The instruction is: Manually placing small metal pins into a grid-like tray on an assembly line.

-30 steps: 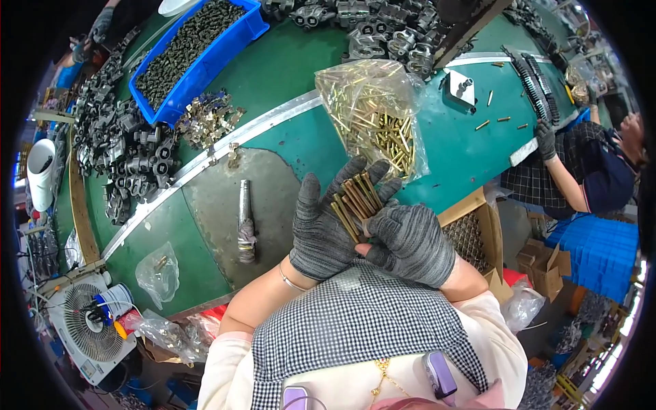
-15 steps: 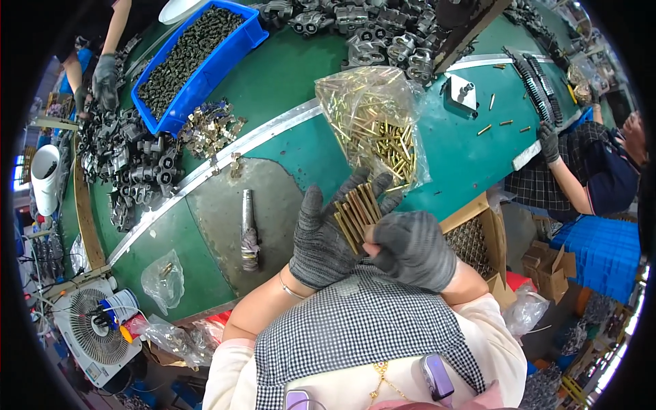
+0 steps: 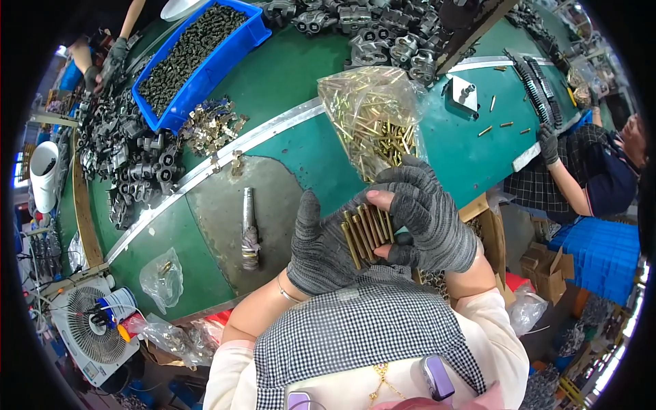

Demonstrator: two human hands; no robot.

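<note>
Several slender brass-coloured pins (image 3: 366, 234) lie side by side in a row across the palm and fingers of my left hand (image 3: 321, 249), its grey-gloved thumb spread away to the left. My right hand (image 3: 434, 222), in a grey glove with bare thumb and fingertip showing, closes on the right side of the row, touching the pins' upper and lower ends. Just beyond my hands, a clear plastic bag (image 3: 365, 92) full of the same pins rests on the green table. Its near end is partly behind my right hand.
A metal rod with a wrapped handle (image 3: 249, 229) lies left of my hands. Farther off stand a blue bin (image 3: 256, 31) of small dark parts and heaped metal castings (image 3: 123, 160). An open carton (image 3: 493, 239) is at my right. Co-workers sit at both sides.
My right hand has opened out from a tight curl and shifted up and right, now spanning the pins' ends. The row sits slightly lower and farther right. The left co-worker's hands have moved.
</note>
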